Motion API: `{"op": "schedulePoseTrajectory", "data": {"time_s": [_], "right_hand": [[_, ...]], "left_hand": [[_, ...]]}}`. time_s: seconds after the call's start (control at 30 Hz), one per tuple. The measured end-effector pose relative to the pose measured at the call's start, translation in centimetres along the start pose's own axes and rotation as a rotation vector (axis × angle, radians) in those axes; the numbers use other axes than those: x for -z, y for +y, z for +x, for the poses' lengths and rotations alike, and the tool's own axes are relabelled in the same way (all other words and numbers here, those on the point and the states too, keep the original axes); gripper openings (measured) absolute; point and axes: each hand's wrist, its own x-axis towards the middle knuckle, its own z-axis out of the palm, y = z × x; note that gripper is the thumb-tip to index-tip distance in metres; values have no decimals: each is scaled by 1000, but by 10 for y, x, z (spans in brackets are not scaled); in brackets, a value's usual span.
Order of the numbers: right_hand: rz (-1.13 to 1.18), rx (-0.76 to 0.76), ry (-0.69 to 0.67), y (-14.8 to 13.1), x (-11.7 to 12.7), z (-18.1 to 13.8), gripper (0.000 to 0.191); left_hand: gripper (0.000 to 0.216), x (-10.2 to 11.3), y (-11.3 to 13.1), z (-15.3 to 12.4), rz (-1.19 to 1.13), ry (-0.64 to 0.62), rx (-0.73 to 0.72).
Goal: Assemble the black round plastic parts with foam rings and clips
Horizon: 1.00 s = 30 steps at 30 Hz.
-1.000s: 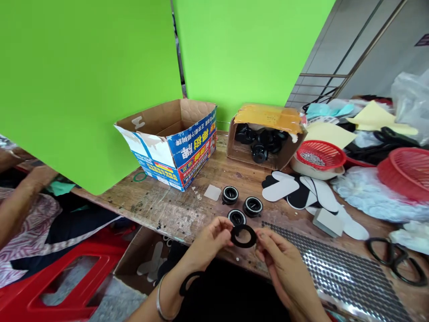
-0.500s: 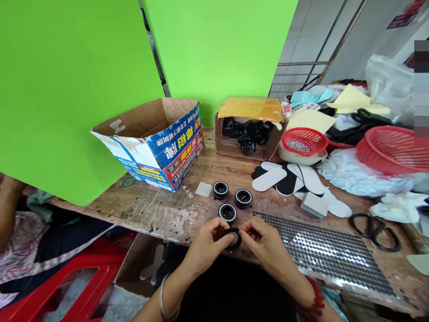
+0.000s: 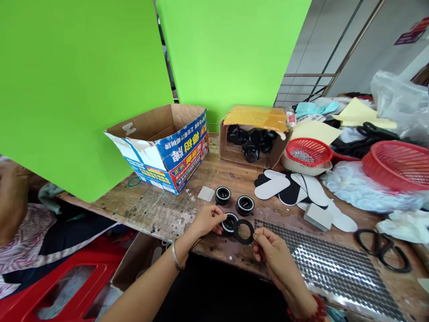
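Note:
Between thumb and fingers, my right hand (image 3: 271, 247) pinches the edge of a thin flat black ring (image 3: 237, 232). The ring is tilted and overlaps the right edge of the nearest black round part (image 3: 229, 222), which has a pale ring on top. My left hand (image 3: 209, 219) grips that part at its left side, thumb and fingers closed on its rim. Two similar black round parts stand behind it, one at the back left (image 3: 223, 195) and one at the right (image 3: 245, 205). A small white square of paper (image 3: 205, 193) lies beside them.
A blue printed carton (image 3: 184, 154) stands at the back left. A smaller box (image 3: 258, 117) holds black parts. Rightward are white and black oval pieces (image 3: 271, 187), a dotted sheet (image 3: 338, 257), scissors (image 3: 382, 250) and red baskets (image 3: 310, 150). Another person's arm (image 3: 13, 201) shows at far left.
My left hand has left the flat black ring and moved up-left onto the nearest round part. My right hand keeps the ring, now held out at that part's right edge. The view has shifted slightly.

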Motion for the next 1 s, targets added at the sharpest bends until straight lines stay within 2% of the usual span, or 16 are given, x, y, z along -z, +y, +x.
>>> {"op": "schedulePoseTrajectory", "data": {"time_s": [0.13,0.3,0.53,0.8,1.0], "right_hand": [[-25,33,17,5,-2,5,27],[-95,72,7,12,-12,12,24],[-216,112,75,7,-22,18,25],[-259,107,7,0,-22,23,23],[-272,84,16,-4,-26,23,25]], "left_hand": [[49,-1,-19,-25,-210,-15,119],[54,-4,-33,-47,-384,2,141],[54,-2,-38,-42,-448,-19,118],[62,1,-41,-37,-461,-38,106],[59,1,-41,-37,-456,-52,108]]}}
